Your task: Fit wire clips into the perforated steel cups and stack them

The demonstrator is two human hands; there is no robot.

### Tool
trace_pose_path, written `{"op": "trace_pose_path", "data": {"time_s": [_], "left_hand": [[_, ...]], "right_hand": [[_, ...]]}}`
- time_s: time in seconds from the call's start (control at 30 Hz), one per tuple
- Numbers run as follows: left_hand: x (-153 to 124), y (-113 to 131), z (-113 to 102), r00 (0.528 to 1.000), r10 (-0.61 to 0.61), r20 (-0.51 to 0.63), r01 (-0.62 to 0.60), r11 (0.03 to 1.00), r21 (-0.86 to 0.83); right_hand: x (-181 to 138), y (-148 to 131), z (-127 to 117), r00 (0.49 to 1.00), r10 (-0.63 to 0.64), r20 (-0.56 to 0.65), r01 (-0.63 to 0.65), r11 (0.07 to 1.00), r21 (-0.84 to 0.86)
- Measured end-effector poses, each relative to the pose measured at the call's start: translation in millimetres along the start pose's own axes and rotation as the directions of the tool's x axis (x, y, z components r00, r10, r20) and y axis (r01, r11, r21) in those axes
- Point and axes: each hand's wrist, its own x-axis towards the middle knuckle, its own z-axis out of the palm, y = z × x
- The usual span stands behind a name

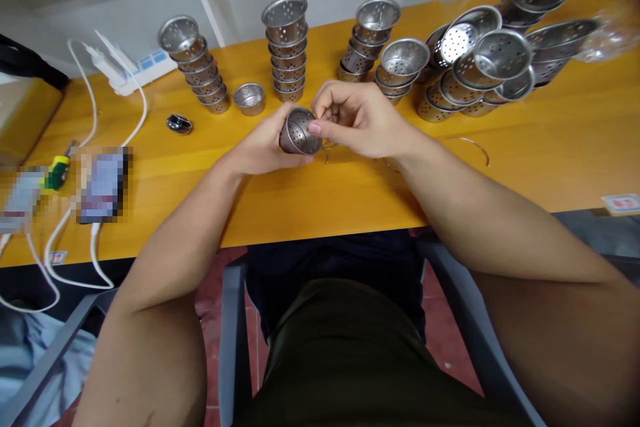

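Observation:
My left hand (267,143) is wrapped around a small perforated metal cup (299,132), its mouth tilted toward me. At the cup's right rim, the thumb and fingers of my right hand (357,119) are pinched together; whatever lies between them is too small to make out. Beneath my right hand, bits of thin bent wire (327,147) show on the table. Another curved wire (473,141) lies to the right of my wrist. Just beyond my left hand stands a single perforated cup (249,99).
Stacks of perforated cups stand at the back left (195,63), centre (285,47) and right (475,67) of the wooden table (280,207). On the left are a power strip (143,73), a small black object (179,123), a phone (103,187), white cables and a green-yellow screwdriver (56,173).

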Motion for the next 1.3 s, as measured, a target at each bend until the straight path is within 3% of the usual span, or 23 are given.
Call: {"op": "trace_pose_path", "data": {"time_s": [0.1,0.2,0.3,0.37,0.43,0.53,0.77,1.03,1.3], "left_hand": [[0.3,-3.9,-4.4,0.996,0.074,-0.051,-0.073,0.997,0.02],[-0.4,-21.5,-24.9,0.972,0.032,-0.231,-0.008,0.994,0.105],[-3.1,-48.2,-54.6,0.866,0.006,-0.5,0.154,0.948,0.278],[-4.5,-65.5,-69.7,0.83,-0.027,-0.556,0.252,0.909,0.332],[-4.0,-79.4,-76.2,0.842,-0.059,-0.536,0.284,0.894,0.347],[2.0,-93.9,-72.7,0.851,-0.116,-0.511,0.31,0.899,0.311],[16.7,-124.2,-61.0,0.793,-0.151,-0.59,0.271,0.955,0.12],[17.2,-155.8,-61.7,0.784,-0.175,-0.596,0.322,0.935,0.149],[22.1,-166.5,-66.7,0.78,-0.142,-0.609,0.224,0.973,0.06]], "right_hand": [[1.4,-0.5,-7.5,0.999,0.033,0.013,-0.034,0.983,0.182],[2.2,-2.1,-19.3,0.997,0.076,-0.02,-0.067,0.955,0.289],[2.9,3.3,-29.5,0.99,0.108,-0.092,-0.116,0.99,-0.083],[3.5,13.0,-33.3,0.99,0.139,-0.033,-0.142,0.916,-0.376],[3.9,25.0,-34.8,0.976,0.204,0.08,-0.137,0.853,-0.504],[4.0,38.2,-34.7,0.95,0.253,0.182,-0.114,0.827,-0.551],[2.4,36.9,-34.0,0.955,0.245,0.167,-0.123,0.839,-0.529],[2.8,33.6,-28.5,0.959,0.231,0.162,-0.122,0.857,-0.501],[4.2,34.3,-28.1,0.95,0.242,0.199,-0.13,0.882,-0.453]]}}
